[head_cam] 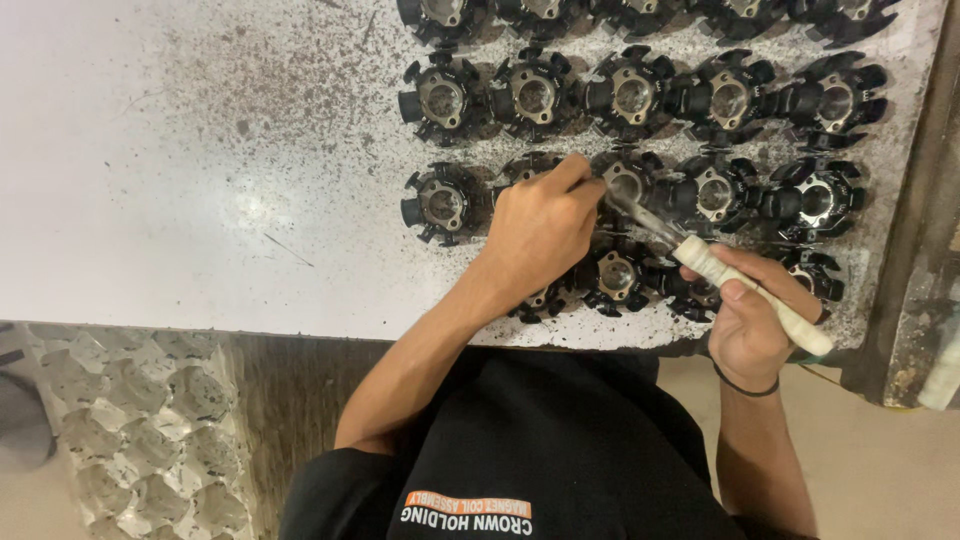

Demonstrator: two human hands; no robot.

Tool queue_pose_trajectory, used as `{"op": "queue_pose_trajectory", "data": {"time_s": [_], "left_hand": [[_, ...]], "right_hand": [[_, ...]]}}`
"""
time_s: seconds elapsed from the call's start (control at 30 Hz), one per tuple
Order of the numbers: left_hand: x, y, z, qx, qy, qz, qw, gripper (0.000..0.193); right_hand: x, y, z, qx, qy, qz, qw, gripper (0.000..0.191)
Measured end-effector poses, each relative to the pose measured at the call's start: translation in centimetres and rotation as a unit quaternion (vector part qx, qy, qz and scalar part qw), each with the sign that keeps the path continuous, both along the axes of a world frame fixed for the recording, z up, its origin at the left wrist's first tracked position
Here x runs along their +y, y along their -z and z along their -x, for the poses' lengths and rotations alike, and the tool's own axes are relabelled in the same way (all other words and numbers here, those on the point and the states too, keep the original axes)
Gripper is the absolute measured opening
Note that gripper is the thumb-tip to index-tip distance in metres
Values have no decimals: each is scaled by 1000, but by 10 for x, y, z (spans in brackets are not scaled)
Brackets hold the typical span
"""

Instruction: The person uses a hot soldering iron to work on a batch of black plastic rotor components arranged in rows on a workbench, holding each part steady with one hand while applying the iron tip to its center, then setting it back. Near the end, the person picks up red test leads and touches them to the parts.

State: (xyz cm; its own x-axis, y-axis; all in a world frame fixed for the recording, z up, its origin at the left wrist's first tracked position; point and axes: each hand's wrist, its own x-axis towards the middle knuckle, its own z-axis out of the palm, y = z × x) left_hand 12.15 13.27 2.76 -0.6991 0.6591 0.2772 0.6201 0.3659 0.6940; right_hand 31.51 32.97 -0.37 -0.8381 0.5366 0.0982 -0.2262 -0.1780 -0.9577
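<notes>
Rows of black round star-shaped parts with metal centres lie on a white speckled table (200, 180). My left hand (540, 225) rests over one part in the third row, fingertips pinching near the tip of a tool. My right hand (750, 320) grips a soldering-iron-like tool (700, 262) by its pale wrapped handle; its metal shaft slants up-left toward a black part (628, 180). The part under my left hand is mostly hidden. Another black part (440, 203) sits just left of my left hand.
More black parts fill the rows at the top right, such as one (535, 95) in the second row. A moulded grey tray (140, 430) sits at the lower left below the table edge. A dark worn ledge (920, 250) runs along the right.
</notes>
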Motion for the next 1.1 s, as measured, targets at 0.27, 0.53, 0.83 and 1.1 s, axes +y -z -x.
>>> {"op": "queue_pose_trajectory", "data": {"time_s": [0.27, 0.53, 0.83, 1.1], "left_hand": [[9, -18, 8, 29, 23, 63, 997, 18], [-10, -110, 23, 182, -6, -54, 982, 30], [31, 2, 71, 87, -40, 69, 993, 32], [39, 14, 92, 82, 11, 50, 995, 24]], "right_hand": [[20, -25, 11, -15, -76, -30, 997, 28], [21, -27, 67, 11, 0, 2, 1000, 28], [15, -12, 80, -8, 10, -6, 1000, 29], [15, -23, 85, -53, -13, -12, 998, 34]]}}
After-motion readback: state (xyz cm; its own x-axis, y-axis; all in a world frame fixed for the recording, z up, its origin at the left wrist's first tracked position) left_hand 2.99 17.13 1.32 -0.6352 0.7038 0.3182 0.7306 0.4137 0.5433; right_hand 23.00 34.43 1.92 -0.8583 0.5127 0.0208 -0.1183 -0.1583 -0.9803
